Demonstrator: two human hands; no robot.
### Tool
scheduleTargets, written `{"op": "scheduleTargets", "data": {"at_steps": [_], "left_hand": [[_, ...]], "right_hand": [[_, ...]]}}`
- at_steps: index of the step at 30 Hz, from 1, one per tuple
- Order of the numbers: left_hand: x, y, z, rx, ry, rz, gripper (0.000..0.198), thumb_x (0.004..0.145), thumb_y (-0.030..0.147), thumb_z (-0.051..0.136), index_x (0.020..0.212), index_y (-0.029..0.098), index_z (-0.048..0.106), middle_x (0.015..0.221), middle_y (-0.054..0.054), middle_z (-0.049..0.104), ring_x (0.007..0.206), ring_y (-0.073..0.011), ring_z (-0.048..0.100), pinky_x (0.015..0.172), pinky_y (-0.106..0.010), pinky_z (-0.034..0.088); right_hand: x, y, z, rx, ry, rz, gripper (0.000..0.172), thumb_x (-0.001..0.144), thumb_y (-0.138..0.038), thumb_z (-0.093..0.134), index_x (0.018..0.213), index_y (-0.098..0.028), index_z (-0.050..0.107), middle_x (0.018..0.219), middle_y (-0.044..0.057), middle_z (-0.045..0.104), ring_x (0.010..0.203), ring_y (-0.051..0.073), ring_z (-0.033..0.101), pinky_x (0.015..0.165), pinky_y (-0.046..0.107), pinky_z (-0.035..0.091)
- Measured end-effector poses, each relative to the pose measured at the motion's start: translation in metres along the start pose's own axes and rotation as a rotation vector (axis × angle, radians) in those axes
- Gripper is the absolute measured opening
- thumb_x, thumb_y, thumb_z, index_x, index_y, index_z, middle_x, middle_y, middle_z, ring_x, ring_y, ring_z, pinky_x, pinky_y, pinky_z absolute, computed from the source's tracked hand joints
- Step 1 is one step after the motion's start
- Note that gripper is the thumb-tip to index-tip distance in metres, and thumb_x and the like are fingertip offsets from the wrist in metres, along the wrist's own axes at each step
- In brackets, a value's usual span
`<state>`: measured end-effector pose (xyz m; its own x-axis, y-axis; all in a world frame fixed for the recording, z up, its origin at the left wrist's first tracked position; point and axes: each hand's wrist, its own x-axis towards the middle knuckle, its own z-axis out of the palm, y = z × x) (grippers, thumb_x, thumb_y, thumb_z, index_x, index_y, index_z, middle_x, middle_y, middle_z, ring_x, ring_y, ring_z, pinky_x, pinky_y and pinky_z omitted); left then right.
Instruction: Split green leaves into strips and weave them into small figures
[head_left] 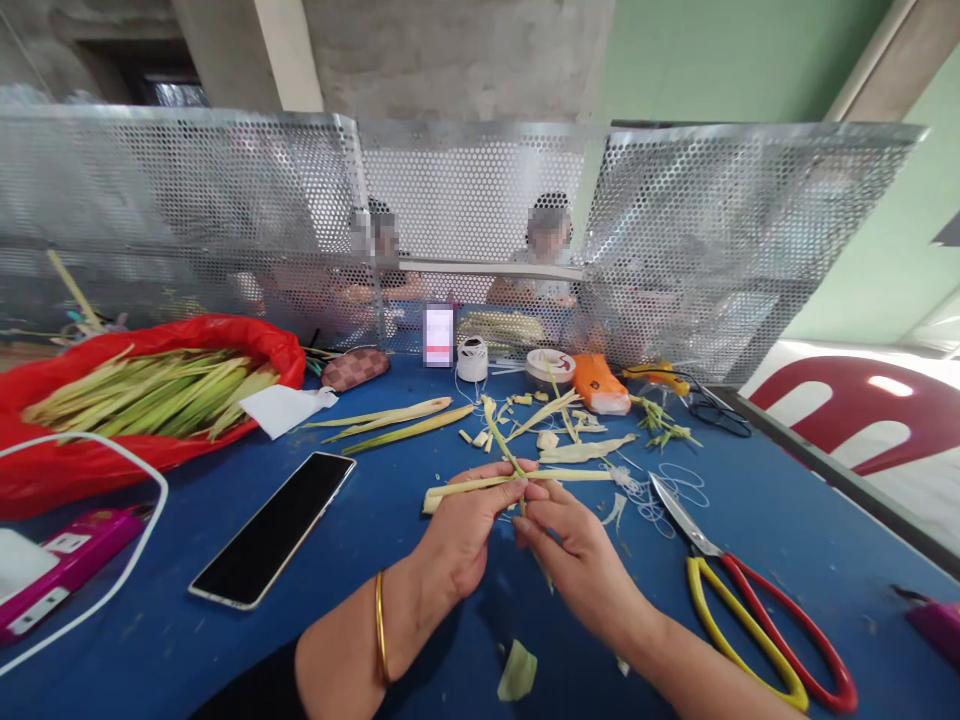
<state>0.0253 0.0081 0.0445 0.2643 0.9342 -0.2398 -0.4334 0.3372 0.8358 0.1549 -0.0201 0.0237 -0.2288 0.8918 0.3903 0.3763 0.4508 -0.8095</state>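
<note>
My left hand (465,530), with a gold bangle on the wrist, pinches pale green leaf strips (566,477) where they cross. My right hand (566,540) meets it there, thumb and fingers closed on the same strips. One strip lies sideways across the fingers; another points up and away toward the scraps. Just beyond are cut leaf pieces (585,450) and a tangle of white thread (637,490). To the right of my right hand lie large scissors (711,550) with one yellow and one red handle. A leaf scrap (517,670) lies in front of me.
On the left are a black phone (274,530), a red bag (277,345) of leaf strips, a white cable (161,510) and a magenta power strip (82,560). Farther back stand a tape roll (551,368), an orange packet (600,382) and a perforated metal screen (472,170), with people behind.
</note>
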Motion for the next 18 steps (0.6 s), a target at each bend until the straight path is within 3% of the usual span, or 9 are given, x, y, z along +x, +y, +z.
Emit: {"op": "scheduleTargets", "data": {"at_steps": [3,6,8,10,14,16,18], "left_hand": [[0.002,0.004,-0.004,0.022,0.000,0.027,0.032,0.064,0.025,0.078,0.093,0.013,0.072,0.073,-0.005,0.069,0.071,-0.0163,0.062,0.060,-0.024,0.046],[0.004,0.007,-0.006,0.091,-0.005,0.035,0.027,0.067,0.026,0.077,0.090,0.014,0.072,0.072,-0.003,0.067,0.072,-0.0144,0.062,0.071,-0.026,0.047],[0.004,0.006,-0.006,0.155,-0.006,0.042,0.024,0.067,0.027,0.077,0.086,0.014,0.072,0.073,-0.003,0.067,0.069,-0.0122,0.061,0.073,-0.025,0.046],[0.005,0.003,-0.006,0.204,0.025,0.063,0.022,0.067,0.029,0.077,0.083,0.014,0.072,0.069,-0.002,0.065,0.065,-0.0108,0.059,0.070,-0.023,0.045],[0.008,-0.003,-0.007,0.182,0.111,0.039,0.019,0.067,0.027,0.077,0.077,0.012,0.070,0.056,0.001,0.057,0.057,-0.0098,0.055,0.064,-0.023,0.045],[0.008,-0.001,-0.009,0.154,0.087,-0.030,0.021,0.066,0.027,0.077,0.078,0.012,0.069,0.056,0.002,0.056,0.056,-0.0100,0.055,0.065,-0.025,0.047],[0.007,0.003,-0.010,0.180,0.005,-0.116,0.025,0.068,0.031,0.076,0.085,0.013,0.069,0.058,0.002,0.055,0.056,-0.0114,0.058,0.065,-0.028,0.050]], "right_hand": [[0.004,0.002,0.000,0.174,0.005,0.151,0.037,0.090,-0.042,0.051,0.063,-0.019,0.061,0.078,0.005,0.061,0.084,0.020,0.058,0.081,0.032,0.045],[0.008,0.005,-0.002,0.508,0.186,0.444,0.040,0.080,-0.056,0.059,0.071,-0.018,0.064,0.073,0.003,0.062,0.069,0.018,0.059,0.072,0.032,0.048],[0.009,0.007,-0.004,0.689,0.320,0.538,0.036,0.071,-0.053,0.071,0.072,-0.018,0.063,0.069,0.001,0.061,0.061,0.015,0.057,0.066,0.029,0.048],[0.009,0.007,-0.005,0.764,0.375,0.529,0.032,0.065,-0.045,0.078,0.070,-0.018,0.062,0.063,-0.001,0.060,0.056,0.013,0.054,0.060,0.027,0.046],[0.010,0.009,-0.007,0.609,0.359,0.420,0.030,0.068,-0.043,0.075,0.062,-0.019,0.060,0.056,-0.001,0.058,0.052,0.014,0.053,0.057,0.028,0.044],[0.013,0.012,-0.013,0.398,0.396,0.334,0.030,0.071,-0.047,0.071,0.064,-0.018,0.063,0.062,0.002,0.062,0.058,0.016,0.056,0.061,0.030,0.045],[0.017,0.014,-0.024,0.150,0.461,0.264,0.033,0.074,-0.050,0.066,0.078,-0.018,0.068,0.077,0.006,0.068,0.071,0.020,0.059,0.066,0.032,0.045]]}}
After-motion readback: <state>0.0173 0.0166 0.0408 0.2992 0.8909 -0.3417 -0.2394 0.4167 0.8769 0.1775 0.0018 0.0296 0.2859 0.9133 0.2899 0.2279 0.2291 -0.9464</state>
